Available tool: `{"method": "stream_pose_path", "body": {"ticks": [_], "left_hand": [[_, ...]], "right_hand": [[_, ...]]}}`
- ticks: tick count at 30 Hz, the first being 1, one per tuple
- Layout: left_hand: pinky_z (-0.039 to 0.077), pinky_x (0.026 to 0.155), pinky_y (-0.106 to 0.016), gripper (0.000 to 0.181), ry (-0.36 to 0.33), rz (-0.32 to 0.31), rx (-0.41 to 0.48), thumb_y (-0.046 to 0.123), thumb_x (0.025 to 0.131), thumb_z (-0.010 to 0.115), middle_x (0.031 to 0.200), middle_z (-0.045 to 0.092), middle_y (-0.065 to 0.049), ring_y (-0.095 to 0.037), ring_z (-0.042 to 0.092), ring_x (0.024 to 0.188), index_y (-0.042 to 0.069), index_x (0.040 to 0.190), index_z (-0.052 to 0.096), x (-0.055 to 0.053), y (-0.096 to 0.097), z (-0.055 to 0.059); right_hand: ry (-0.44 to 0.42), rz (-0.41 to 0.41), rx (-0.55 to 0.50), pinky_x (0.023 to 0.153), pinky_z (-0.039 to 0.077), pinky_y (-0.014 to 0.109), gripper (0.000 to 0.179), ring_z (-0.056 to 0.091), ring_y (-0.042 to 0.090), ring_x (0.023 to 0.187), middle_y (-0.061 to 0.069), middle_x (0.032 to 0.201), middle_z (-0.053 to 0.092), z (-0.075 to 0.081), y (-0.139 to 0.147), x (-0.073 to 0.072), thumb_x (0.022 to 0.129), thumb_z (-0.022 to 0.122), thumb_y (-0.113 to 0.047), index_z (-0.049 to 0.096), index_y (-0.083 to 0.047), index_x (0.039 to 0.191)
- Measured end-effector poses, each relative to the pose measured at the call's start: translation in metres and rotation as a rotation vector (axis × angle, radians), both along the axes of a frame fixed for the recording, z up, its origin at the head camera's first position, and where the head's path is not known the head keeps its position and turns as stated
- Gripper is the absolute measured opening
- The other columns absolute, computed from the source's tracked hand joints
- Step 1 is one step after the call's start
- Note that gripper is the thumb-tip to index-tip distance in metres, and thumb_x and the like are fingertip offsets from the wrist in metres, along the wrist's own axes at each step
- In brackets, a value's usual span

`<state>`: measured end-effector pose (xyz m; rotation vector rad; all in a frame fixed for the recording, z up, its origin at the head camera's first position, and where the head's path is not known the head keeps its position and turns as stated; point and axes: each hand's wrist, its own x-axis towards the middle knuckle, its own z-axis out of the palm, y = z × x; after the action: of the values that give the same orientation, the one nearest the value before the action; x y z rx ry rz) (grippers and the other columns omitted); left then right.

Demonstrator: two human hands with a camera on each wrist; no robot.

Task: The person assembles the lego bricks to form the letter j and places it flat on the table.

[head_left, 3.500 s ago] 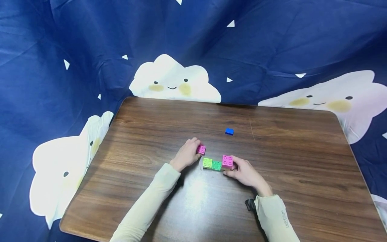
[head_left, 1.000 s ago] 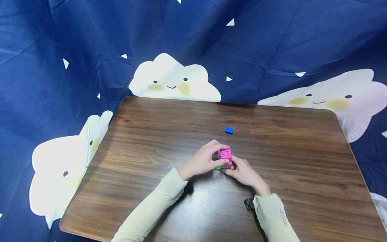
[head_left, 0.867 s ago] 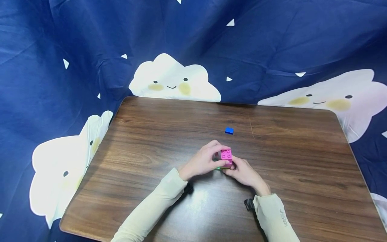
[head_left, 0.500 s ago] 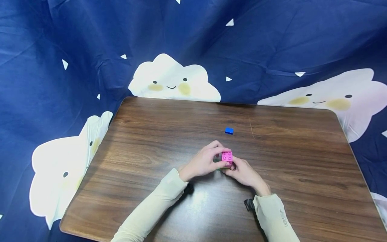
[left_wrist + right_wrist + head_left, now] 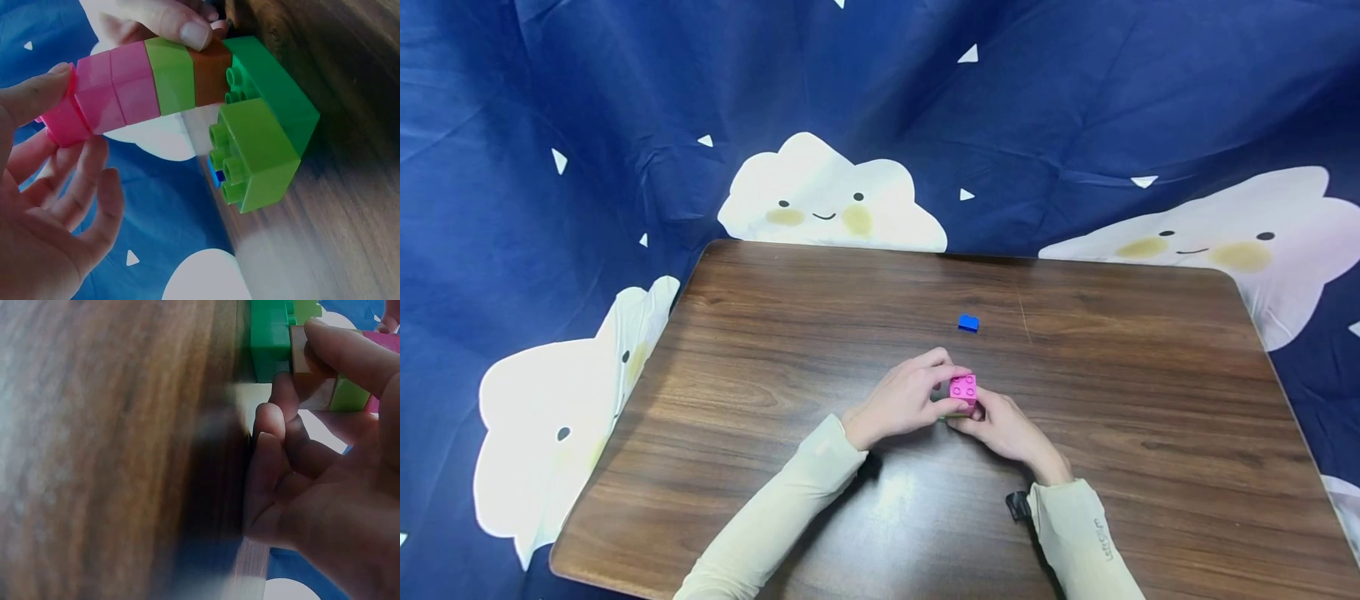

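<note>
A tower of toy building bricks rises from a dark green brick (image 5: 281,94) at the table. In the left wrist view it runs upward through a brown brick (image 5: 211,75), a lime brick (image 5: 172,78) and several pink ones. My left hand (image 5: 906,398) pinches the topmost pink brick (image 5: 963,388) between thumb and fingers, studs facing up. Lower down, my right hand (image 5: 1011,427) grips the tower around the brown and lime bricks, with its thumb across them. Beside the tower, a second lime brick (image 5: 262,150) sits on the green one.
A small blue brick (image 5: 968,323) lies farther back on the brown wooden table (image 5: 1135,375). Behind the table hangs a dark blue cloth (image 5: 1037,108) with white clouds. A black strap (image 5: 1018,506) is at my right wrist.
My left hand has brought the pink brick from left of the build onto the tower's top. Over the last second that brick has come down slightly and levelled. The right hand keeps its grip.
</note>
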<state>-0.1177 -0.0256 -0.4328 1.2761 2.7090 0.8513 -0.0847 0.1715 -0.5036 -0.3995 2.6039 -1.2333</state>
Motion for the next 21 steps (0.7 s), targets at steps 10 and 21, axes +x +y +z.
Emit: {"method": "stream_pose_path", "body": {"ticks": [10,21], "left_hand": [[0.035,0.059,-0.013,0.041,0.004,0.025,-0.059,0.036,0.087,0.069,0.095,0.054,0.008,-0.001,0.043,0.063,0.016,0.123,0.067,0.0007,0.0015,0.0028],[0.037,0.053,-0.015,0.041,0.053,0.043,-0.108,0.038,0.085,0.07,0.094,0.06,0.005,-0.003,0.045,0.062,0.019,0.121,0.069,0.0009,0.0024,0.0035]], "right_hand": [[-0.015,0.005,0.007,0.059,0.04,0.023,0.021,0.048,0.007,0.064,-0.006,0.07,0.054,0.0012,-0.0001,0.0,0.084,0.073,-0.027,0.064,-0.015,0.1],[-0.013,0.012,0.002,0.059,0.04,0.023,0.022,0.047,0.007,0.064,-0.006,0.071,0.053,0.0018,-0.0014,-0.0007,0.084,0.072,-0.026,0.064,-0.014,0.101]]}}
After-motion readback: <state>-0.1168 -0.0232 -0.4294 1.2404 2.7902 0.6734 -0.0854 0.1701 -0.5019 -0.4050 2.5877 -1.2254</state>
